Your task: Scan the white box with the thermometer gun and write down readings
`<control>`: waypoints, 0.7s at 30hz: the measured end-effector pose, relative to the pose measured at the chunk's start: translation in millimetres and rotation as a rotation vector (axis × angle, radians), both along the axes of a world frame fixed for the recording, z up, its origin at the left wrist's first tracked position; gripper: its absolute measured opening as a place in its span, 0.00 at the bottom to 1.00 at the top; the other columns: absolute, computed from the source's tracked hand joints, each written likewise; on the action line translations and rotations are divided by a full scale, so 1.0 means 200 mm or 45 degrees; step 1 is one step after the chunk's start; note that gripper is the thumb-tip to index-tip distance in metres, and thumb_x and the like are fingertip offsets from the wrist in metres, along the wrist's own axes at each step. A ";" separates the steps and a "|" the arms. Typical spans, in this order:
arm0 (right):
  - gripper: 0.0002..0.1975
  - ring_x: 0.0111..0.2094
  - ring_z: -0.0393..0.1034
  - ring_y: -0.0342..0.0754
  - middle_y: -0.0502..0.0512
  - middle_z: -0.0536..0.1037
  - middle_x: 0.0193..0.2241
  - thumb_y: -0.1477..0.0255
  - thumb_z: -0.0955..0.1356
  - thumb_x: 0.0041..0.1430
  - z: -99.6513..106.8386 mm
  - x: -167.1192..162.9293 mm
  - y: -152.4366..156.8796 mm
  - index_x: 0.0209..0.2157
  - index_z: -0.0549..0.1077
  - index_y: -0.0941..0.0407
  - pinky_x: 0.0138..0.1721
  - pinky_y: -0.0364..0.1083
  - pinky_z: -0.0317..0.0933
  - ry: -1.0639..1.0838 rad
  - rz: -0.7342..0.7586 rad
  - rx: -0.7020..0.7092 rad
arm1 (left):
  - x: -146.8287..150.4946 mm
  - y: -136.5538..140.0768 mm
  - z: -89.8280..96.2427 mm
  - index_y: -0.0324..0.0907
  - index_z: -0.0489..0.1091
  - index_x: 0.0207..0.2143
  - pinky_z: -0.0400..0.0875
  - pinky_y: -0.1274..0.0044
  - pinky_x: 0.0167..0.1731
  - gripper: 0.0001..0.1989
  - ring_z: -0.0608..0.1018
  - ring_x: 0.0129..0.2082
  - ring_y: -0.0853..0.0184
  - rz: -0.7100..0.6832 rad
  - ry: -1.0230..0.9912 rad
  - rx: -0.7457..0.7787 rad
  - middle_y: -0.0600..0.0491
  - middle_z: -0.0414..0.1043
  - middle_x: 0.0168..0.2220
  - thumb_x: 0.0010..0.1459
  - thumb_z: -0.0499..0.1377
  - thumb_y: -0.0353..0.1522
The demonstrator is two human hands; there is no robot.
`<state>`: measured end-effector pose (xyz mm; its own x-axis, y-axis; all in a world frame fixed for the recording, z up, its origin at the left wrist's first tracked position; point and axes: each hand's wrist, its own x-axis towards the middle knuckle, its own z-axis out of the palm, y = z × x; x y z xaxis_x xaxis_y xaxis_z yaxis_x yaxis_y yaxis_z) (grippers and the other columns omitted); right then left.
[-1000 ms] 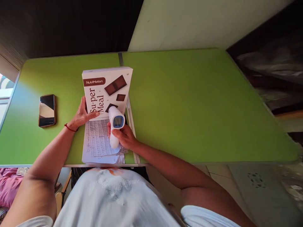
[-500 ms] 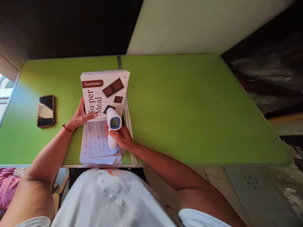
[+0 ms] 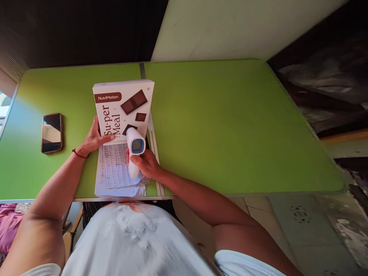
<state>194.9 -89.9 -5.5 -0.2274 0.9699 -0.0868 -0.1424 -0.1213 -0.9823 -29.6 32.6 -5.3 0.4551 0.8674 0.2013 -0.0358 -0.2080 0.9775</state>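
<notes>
My left hand (image 3: pixel 96 137) grips the lower left edge of a white box (image 3: pixel 110 85) printed "NutriMotion Su-per Meal", thumb on its front face. The box stands tilted up, its front toward me. In my right hand (image 3: pixel 146 163) is a white infrared thermometer (image 3: pixel 134 168), its handle wrapped by my fingers. Its small blue-rimmed screen faces me, and its head points at the lower part of the box; whether the two touch I cannot tell. Below the box lie sheets of paper (image 3: pixel 113 168) covered with rows of handwriting.
A phone (image 3: pixel 52 132) in a brown case lies on the green table (image 3: pixel 230 126), left of the box. A metal seam (image 3: pixel 154 153) crosses the tabletop. A pale wall (image 3: pixel 218 30) and a dark panel (image 3: pixel 80 30) rise behind. Pink cloth (image 3: pixel 10 226) shows at lower left.
The whole view has shifted slightly, so everything sits a little further left and up. Both hands keep their holds on the box and the thermometer.
</notes>
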 end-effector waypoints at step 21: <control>0.31 0.29 0.67 0.48 0.51 0.74 0.26 0.36 0.71 0.49 0.01 0.03 0.00 0.30 0.71 0.52 0.32 0.50 0.67 -0.076 -0.027 -0.001 | 0.03 -0.01 0.02 0.46 0.64 0.59 0.79 0.62 0.52 0.42 0.77 0.56 0.51 -0.010 -0.056 -0.011 0.45 0.72 0.57 0.46 0.79 0.42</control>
<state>200.8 -90.4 -2.9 -0.2010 0.9745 -0.1003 -0.0863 -0.1196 -0.9891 -23.6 30.5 -2.2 0.4528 0.8656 0.2137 -0.0808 -0.1988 0.9767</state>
